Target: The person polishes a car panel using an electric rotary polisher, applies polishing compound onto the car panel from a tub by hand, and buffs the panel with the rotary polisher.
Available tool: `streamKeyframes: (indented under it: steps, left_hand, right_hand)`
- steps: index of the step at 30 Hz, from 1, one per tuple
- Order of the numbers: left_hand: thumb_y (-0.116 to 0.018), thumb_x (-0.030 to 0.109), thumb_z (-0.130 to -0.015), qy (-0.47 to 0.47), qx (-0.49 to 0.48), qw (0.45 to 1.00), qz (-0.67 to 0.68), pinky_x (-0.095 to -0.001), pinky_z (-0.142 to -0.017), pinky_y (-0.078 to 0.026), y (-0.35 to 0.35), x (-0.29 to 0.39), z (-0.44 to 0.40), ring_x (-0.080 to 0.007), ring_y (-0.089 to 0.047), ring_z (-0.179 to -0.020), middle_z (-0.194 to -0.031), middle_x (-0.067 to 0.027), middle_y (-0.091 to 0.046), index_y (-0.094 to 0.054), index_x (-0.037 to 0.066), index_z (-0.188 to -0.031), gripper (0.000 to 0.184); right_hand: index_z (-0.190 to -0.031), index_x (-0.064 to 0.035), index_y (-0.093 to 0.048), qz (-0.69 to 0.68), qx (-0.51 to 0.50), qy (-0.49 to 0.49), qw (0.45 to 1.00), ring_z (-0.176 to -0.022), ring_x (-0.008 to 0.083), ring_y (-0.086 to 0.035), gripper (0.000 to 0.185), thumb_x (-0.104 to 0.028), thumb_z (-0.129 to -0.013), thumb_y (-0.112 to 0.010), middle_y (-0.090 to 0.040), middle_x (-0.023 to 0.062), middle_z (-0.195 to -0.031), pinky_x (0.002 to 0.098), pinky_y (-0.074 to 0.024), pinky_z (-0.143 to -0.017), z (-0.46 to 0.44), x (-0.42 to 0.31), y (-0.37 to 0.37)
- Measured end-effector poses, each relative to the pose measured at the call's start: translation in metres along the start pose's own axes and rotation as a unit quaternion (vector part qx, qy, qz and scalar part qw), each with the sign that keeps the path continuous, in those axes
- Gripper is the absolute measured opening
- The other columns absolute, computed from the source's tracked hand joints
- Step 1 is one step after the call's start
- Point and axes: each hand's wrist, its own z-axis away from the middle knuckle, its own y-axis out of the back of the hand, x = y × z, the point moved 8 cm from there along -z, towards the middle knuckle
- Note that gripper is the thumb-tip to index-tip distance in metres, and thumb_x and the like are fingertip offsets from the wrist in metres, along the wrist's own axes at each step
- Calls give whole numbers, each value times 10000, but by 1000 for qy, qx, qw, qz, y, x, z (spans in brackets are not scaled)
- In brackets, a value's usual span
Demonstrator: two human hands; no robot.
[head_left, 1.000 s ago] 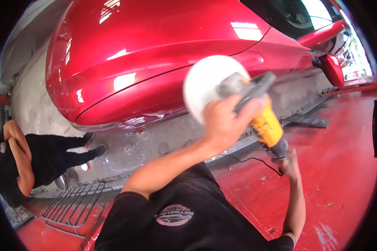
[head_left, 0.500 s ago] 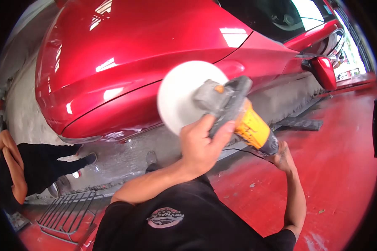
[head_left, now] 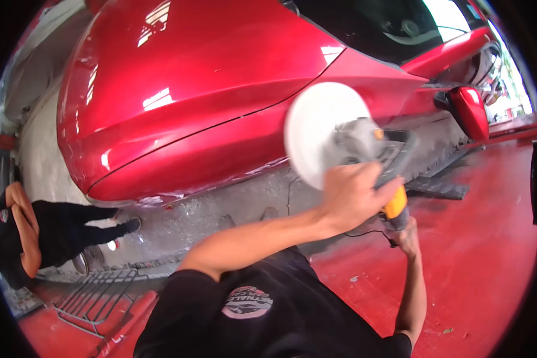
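Observation:
Both hands hold a yellow and grey car polisher (head_left: 394, 206) against the side of a glossy red car (head_left: 221, 77). My left hand (head_left: 355, 197) is wrapped around its dark front handle. My right hand (head_left: 408, 238) grips the rear end of the body, where a black cord (head_left: 370, 232) hangs down. The round white polishing pad (head_left: 319, 128) faces the front fender, just below the seam of the hood, and its edges look blurred. Whether the whole pad touches the paint, I cannot tell.
A red side mirror (head_left: 468, 113) juts out on the right. At the left stands a person in black with folded arms (head_left: 24, 227). A metal rack (head_left: 95, 301) lies on the red floor (head_left: 459, 256), and a dark flat ramp or plank (head_left: 438, 188) sits beside the car.
The polisher, with both hands on it, has moved right along the fender toward the mirror. My left arm reaches farther out, and the pad is tilted differently.

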Motion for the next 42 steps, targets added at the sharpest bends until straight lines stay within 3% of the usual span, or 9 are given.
streamKeyframes:
  steps: [4, 7, 15, 22, 26, 29, 31, 34, 42]
  left_hand:
    - [-857, 294, -847, -45, 57, 997, -4, -418, -474, -437, 63, 4, 20, -299, -596, -499, -590, -100, -570, -569, 69, -683, 401]
    - [-864, 277, -836, -27, 40, 998, -36, -416, -478, -446, 68, 1, 18, -301, -617, -515, -614, -104, -609, -569, 74, -683, 389]
    - [-771, 406, -912, -78, -5, 997, 5, -421, -498, -464, -8, 8, -62, -304, -628, -500, -552, -163, -594, -616, 36, -647, 480]
    - [-707, 515, -924, -12, 44, 997, 61, -457, -570, -519, 42, 18, -110, -359, -672, -564, -593, -162, -646, -690, 27, -648, 561]
    - [-767, 363, -955, 13, 76, 994, 84, -309, -532, -433, 72, 10, -112, -67, -531, -581, -628, -27, -657, -798, -13, -920, 379]
    - [-767, 366, -954, -4, 98, 992, 79, -300, -532, -430, 66, 14, -124, -67, -542, -584, -638, -17, -667, -799, -20, -913, 389]
    - [-747, 439, -913, 7, 101, 991, 83, -436, -566, -479, 50, 15, -143, -330, -657, -556, -594, -154, -642, -739, 24, -735, 452]
    - [-755, 393, -949, 25, 55, 995, 83, -343, -546, -460, -14, 11, -172, -125, -582, -551, -612, -70, -659, -772, -14, -798, 434]
    - [-736, 430, -928, 23, 72, 987, 139, -416, -573, -488, -54, 18, -175, -289, -658, -557, -633, -161, -666, -744, 14, -745, 454]
  right_hand:
    - [-924, 36, -712, -65, 1, 45, 997, -733, 118, -597, 305, -262, -895, -768, -723, 41, -820, 333, -531, -703, -14, -12, -53]
    - [-863, 38, -695, -38, 16, 44, 998, -696, 110, -578, 221, -142, -742, -733, -699, 62, -749, 315, -511, -655, -8, -40, -57]
    - [-679, -45, -612, -45, 161, -16, 986, -472, 106, -495, 134, -137, -694, -708, -543, 8, -563, 283, -343, -457, 19, -8, 7]
    - [-725, -8, -621, 7, 140, -49, 989, -496, 127, -532, 153, -121, -706, -723, -580, 44, -587, 316, -389, -468, 48, -112, 37]
    - [-759, 12, -632, 66, 63, -20, 996, -502, 142, -547, 200, -149, -728, -747, -580, 60, -589, 329, -418, -485, 41, -171, 37]
    - [-760, 9, -625, 52, 29, -8, 998, -499, 139, -544, 201, -148, -734, -748, -568, 52, -583, 334, -421, -487, 27, -170, 51]
    - [-763, 9, -625, 42, 14, -5, 999, -495, 134, -538, 198, -146, -735, -745, -566, 44, -584, 333, -414, -481, 22, -163, 67]
    - [-772, 8, -634, 12, 85, -50, 995, -476, 108, -510, 166, -131, -732, -715, -553, 17, -585, 314, -375, -454, 29, -151, 117]
    - [-713, 15, -612, 55, 134, -72, 987, -453, 137, -551, 175, -125, -696, -715, -565, 43, -566, 308, -392, -451, 30, -137, 170]
